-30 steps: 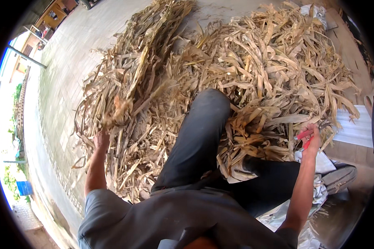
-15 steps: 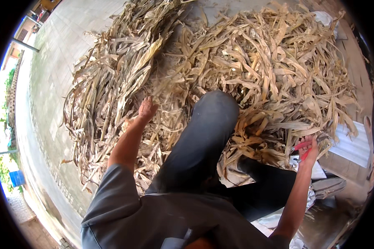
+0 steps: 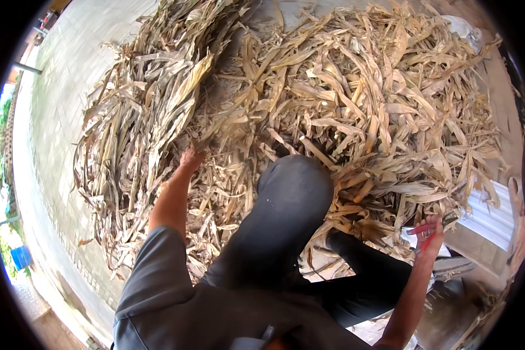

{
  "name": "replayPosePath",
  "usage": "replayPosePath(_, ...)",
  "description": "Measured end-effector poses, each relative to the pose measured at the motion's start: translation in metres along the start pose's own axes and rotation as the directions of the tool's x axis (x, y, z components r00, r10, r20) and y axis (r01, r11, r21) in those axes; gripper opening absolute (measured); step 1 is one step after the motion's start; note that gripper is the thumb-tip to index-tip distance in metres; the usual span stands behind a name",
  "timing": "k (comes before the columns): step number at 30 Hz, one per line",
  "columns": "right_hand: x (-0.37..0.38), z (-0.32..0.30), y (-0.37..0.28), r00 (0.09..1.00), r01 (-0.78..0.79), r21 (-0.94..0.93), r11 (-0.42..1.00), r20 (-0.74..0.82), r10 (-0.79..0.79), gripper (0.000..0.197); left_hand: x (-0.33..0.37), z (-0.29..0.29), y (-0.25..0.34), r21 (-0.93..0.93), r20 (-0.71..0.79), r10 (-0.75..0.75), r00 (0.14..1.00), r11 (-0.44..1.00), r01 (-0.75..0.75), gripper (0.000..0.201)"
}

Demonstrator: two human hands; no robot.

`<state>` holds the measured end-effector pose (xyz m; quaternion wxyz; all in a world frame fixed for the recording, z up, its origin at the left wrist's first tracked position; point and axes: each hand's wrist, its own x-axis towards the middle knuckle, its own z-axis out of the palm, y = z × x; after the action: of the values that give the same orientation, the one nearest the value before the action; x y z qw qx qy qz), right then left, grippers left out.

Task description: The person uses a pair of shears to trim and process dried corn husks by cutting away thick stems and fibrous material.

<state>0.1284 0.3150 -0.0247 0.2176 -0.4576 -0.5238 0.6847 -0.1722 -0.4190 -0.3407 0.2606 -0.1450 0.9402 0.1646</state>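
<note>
My left hand [image 3: 191, 157] is at the right edge of a tall bundle of dry corn stalks [image 3: 151, 87] with long leaves, its fingers apart and touching the leaves. On the right, my right hand [image 3: 430, 233] grips red-handled pruning shears [image 3: 417, 230]; the handles cross the palm, and the blades are too small to make out clearly. Beyond my raised knee [image 3: 294, 181] lies a wide loose heap of dry corn stalks and husks [image 3: 367, 87]. A cut stalk end [image 3: 315, 150] sticks out just past the knee.
A white corrugated sheet [image 3: 491, 216] lies right of the heap, beside my right hand. There is a white sack [image 3: 464, 32] at the far right. Paved ground [image 3: 64, 116] runs along the left, with a blue container [image 3: 21, 257] at its far edge. Leaf scraps surround my legs.
My left hand has come down and slightly left against the stalk bundle. My right hand has lowered a little, still holding the shears. A stalk end now shows beyond my knee, and the view has shifted.
</note>
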Motion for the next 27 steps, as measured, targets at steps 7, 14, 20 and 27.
replayPosePath(7,0.011,0.007,0.007,0.999,-0.035,-0.047,0.998,-0.004,0.035,0.035,0.019,0.002,0.019,0.095,0.068,0.082,0.994,0.991,-0.089,0.067)
replayPosePath(14,0.008,0.032,0.007,1.0,-0.02,-0.065,0.998,0.007,0.02,0.035,0.005,-0.009,0.062,0.015,0.026,0.186,0.982,0.982,-0.186,0.059)
replayPosePath(20,-0.001,0.047,0.007,1.0,-0.029,-0.073,0.997,0.005,0.029,0.036,-0.031,-0.054,0.083,-0.189,-0.103,0.44,0.892,0.872,-0.452,0.036)
replayPosePath(27,-0.016,0.06,0.0,0.998,-0.002,0.057,0.998,0.064,-0.002,0.036,-0.127,-0.147,0.095,-0.278,-0.155,0.549,0.821,0.773,-0.57,0.024)
